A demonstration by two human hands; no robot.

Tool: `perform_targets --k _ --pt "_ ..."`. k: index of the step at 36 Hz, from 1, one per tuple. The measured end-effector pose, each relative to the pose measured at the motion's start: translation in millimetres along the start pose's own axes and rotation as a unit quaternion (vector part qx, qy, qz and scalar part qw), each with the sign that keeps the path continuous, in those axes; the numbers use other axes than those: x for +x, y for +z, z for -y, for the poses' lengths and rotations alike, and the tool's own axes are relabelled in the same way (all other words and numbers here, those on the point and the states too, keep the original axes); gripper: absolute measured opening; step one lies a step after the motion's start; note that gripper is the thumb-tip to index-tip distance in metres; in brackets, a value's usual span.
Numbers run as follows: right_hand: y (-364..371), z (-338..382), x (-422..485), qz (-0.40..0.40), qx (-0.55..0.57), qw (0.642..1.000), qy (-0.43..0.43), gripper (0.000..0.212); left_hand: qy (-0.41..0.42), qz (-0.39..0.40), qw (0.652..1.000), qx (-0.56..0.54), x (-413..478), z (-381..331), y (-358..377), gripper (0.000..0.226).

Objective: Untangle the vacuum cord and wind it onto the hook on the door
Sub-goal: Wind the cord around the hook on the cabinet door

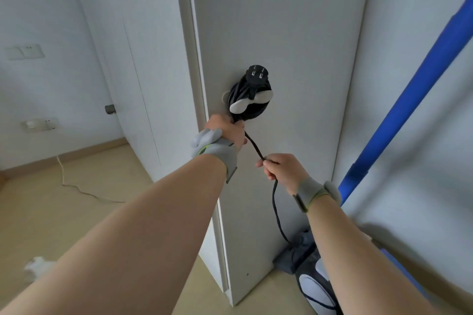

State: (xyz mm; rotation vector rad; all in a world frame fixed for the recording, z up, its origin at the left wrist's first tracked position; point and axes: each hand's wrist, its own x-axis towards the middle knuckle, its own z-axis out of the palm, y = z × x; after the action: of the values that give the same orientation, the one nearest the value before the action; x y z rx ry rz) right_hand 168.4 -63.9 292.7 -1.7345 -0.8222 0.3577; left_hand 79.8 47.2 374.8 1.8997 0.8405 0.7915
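Winding nearly done: my left hand point(226, 130) grips the coil point(247, 100) on the door point(281, 33) hook, my right hand point(280, 169) pinches the cord point(253, 146); next, feed slack upward.

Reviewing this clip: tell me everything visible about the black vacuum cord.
The vacuum cord is black, thin and matte. Most of it is already coiled around the hook on the door, with its plug on top of the coil, prongs facing outward. A free length runs down from the coil, gripped by the left hand just beneath it and pinched by the right hand lower down, then hangs to the vacuum on the floor.
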Motion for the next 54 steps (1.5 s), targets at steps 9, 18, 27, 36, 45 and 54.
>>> perform_targets --k 9,18,27,36,45,54 --pt "-33 -29 -1 0.027 -0.058 0.997 0.046 0.030 -0.015 -0.025 0.999 -0.019 -8 -3 12 0.029" --pt "-56 6 -11 -0.131 -0.009 0.991 0.023 0.027 -0.003 -0.025 0.999 0.044 -7 -4 11 0.024" --pt "-66 25 -15 -0.136 -0.093 0.985 -0.053 0.019 0.057 -0.041 0.965 0.251 -14 -12 -8 0.029" --pt "-59 9 -15 -0.165 -0.098 0.980 0.052 0.024 0.100 -0.058 0.953 0.281 -17 -18 -10 0.040" --pt "-35 -3 -11 -0.179 -0.122 0.969 0.116 0.042 0.351 0.101 0.710 0.602 -37 -26 14 0.019" --pt "-45 7 -11 -0.238 -0.033 0.967 0.082 0.041 0.315 0.195 0.608 0.702 -27 -52 37 0.016"
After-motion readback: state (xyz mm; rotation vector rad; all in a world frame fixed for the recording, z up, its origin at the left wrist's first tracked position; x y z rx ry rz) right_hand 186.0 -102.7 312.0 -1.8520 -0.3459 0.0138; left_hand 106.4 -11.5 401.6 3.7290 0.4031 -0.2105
